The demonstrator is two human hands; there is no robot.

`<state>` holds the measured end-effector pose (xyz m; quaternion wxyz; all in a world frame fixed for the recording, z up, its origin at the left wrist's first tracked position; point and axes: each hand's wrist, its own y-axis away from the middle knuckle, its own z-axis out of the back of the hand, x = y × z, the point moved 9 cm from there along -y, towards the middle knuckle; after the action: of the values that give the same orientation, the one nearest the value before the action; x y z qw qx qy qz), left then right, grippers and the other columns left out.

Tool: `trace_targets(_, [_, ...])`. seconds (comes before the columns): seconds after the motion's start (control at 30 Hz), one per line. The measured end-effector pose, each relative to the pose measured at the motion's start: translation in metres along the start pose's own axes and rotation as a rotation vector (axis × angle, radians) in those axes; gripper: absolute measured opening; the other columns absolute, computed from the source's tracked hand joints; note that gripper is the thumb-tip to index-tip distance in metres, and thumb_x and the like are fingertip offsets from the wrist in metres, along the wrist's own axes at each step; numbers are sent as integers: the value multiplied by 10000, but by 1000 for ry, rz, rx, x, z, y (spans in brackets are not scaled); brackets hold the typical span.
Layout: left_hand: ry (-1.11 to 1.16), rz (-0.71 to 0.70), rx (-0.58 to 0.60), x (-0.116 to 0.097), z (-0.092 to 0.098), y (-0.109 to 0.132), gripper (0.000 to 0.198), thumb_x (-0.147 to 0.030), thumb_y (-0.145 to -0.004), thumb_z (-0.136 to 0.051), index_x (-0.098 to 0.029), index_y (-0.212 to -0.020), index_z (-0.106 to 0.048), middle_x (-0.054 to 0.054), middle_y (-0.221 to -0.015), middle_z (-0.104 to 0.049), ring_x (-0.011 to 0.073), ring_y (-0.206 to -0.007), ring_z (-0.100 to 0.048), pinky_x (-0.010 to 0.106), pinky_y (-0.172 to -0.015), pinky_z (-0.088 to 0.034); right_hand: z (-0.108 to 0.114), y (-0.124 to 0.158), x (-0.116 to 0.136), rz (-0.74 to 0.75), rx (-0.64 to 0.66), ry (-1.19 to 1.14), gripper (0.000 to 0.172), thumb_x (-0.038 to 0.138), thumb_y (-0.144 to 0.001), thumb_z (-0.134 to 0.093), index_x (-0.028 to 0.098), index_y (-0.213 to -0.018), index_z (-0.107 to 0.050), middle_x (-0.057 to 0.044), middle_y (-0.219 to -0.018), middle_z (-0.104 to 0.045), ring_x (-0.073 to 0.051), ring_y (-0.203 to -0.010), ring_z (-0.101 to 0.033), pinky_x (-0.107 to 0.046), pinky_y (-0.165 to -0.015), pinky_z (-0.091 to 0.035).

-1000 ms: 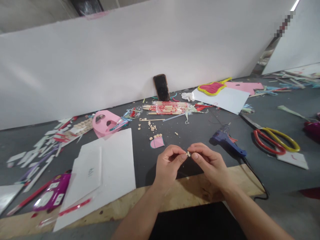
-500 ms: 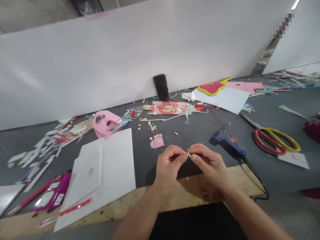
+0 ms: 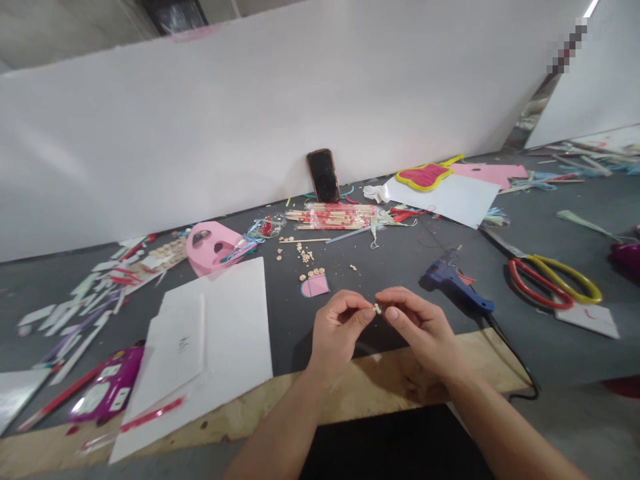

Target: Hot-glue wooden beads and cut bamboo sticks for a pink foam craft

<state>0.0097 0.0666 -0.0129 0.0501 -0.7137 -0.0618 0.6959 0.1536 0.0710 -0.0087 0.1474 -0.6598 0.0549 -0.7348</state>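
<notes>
Between my hands, over the front of the dark table, is a tiny pale cluster of bead-like pieces. My left hand pinches it between thumb and forefinger. My right hand is curled closed at the cluster's right side, its fingertips against it and its thumb slightly back. Just beyond my left hand lies a small pink rounded piece with a dark outline and several pale clusters along its far edge. More loose pale clusters are scattered behind it. A blue glue gun rests to the right of my right hand.
Large scissors with red and yellow handles lie at right. White sheets and a purple case are at left. A pink mask, bagged sticks and a leaning phone stand farther back.
My right thumb has drawn back slightly from the small cluster. My left hand keeps its pinch in the same place, and the table things have not moved.
</notes>
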Motion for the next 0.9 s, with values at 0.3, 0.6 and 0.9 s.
trace_targets(0.3, [-549,-123,22,8,-4,-4,81,-221,-781,-649,-242,-723,-701,32,-801,-651,207,-834,-548,353,-777,-416,18,-1,-15,-135,-169,14,274,424,-862,-565,200,-1005,-632,-53,-875,-665,-128,-668,-586,-260,-620,-519])
trace_targets(0.6, [-899,-114,68,19,-6,-8,75,-261,-752,-684,-287,-712,-741,32,-826,-672,246,-904,-518,396,-816,-362,39,10,2,-66,-148,197,233,392,-860,-562,207,-982,-637,-35,-786,-651,-148,-667,-594,-252,-575,-498])
trace_targets(0.9, [-1059,-97,112,14,-7,-4,73,-233,-750,-674,-269,-701,-714,18,-873,-707,255,-915,-531,426,-823,-312,60,30,-10,-54,-178,312,238,396,-880,-530,215,-991,-639,-36,-826,-668,-157,-695,-608,-267,-600,-499])
